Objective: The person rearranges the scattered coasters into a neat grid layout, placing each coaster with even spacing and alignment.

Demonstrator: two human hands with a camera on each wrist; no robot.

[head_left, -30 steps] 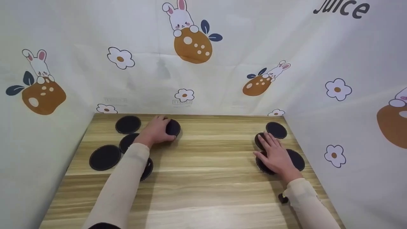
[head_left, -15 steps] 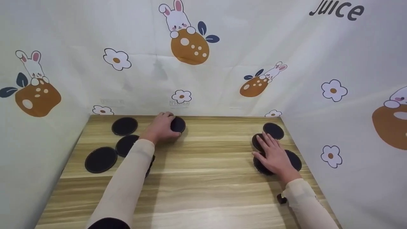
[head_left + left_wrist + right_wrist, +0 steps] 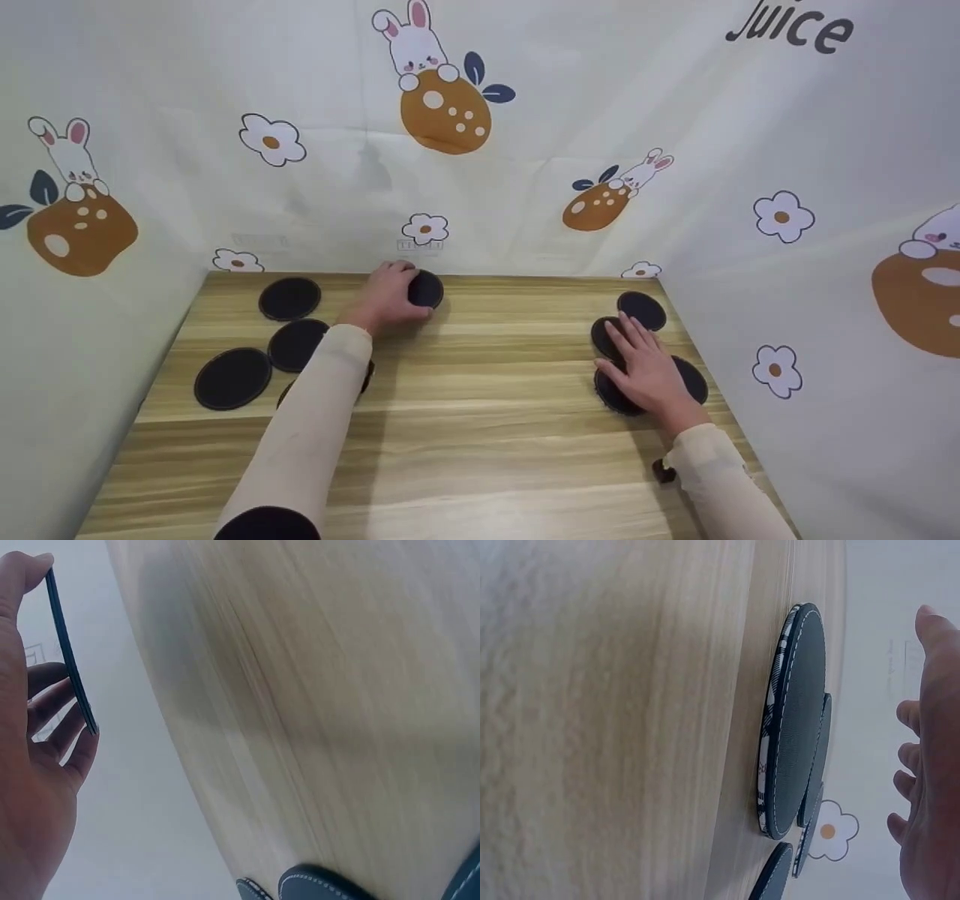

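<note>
My left hand (image 3: 388, 294) pinches a round black coaster (image 3: 426, 289) by its edges near the back of the table. In the left wrist view this coaster (image 3: 70, 652) is seen edge-on between thumb and fingers, apart from the wood. Over a cluster of coasters at the right, my right hand (image 3: 646, 367) is spread with its fingers straight. From the right wrist, a gap shows between these fingers and the nearest coaster (image 3: 799, 724), which has white stitching and a patterned side. The right hand partly covers the coaster (image 3: 616, 390) below it.
Several more coasters lie at the left, among them one at the back (image 3: 289, 298) and one farther forward (image 3: 233, 379); my left sleeve (image 3: 300, 442) hides part of others. A printed curtain (image 3: 517, 195) encloses the wooden table (image 3: 480, 420) at the back and both sides.
My left hand has carried its coaster a little to the right and toward the back curtain. The right hand has stayed over the right cluster. The head view has shifted slightly.
</note>
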